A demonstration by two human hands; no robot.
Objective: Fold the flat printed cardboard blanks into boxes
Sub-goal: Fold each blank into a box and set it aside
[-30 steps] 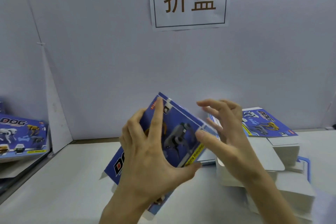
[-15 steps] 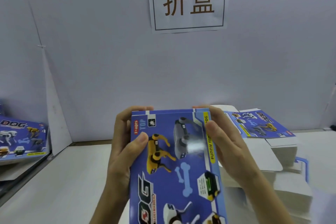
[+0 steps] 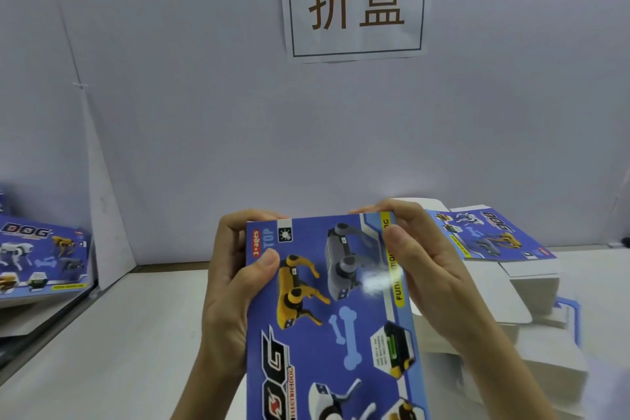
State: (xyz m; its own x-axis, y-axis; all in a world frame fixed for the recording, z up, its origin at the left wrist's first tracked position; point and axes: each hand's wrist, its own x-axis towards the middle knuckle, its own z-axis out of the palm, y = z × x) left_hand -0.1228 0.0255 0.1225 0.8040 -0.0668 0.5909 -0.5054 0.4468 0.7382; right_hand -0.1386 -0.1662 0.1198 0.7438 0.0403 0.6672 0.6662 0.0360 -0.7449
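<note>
While the left hand [image 3: 231, 286] and the right hand [image 3: 433, 276] face each other, the box [image 3: 334, 334] is clamped between them, held up off the table [image 3: 119, 334] with its blue printed face toward the camera. The left hand grips the box's left long edge near the far end, thumb pressed flat on the print beside the yellow dog and fingers curled round the far left corner. The right hand grips the opposite edge, thumb lying on the yellow stripe and fingers curled over the far right corner. The hands are kept apart by the box between them, and neither touches the other. The box's near end runs out of view at the bottom, so how that end is folded cannot be told.

Just right of the right hand, and partly behind it, lies a pile [image 3: 531, 290] of flat cardboard, mostly white side up, stepped and uneven. On its far part one blank [image 3: 491, 239] lies print-up, showing the same dogs. Well left of the left hand, at the edge of view, another printed piece [image 3: 41, 256] rests beyond a dark ledge — whether folded or flat cannot be told. Beyond both hands rises a pale wall [image 3: 204, 112], and high above them hangs a paper sign [image 3: 356, 0] — two brown characters in a black frame
</note>
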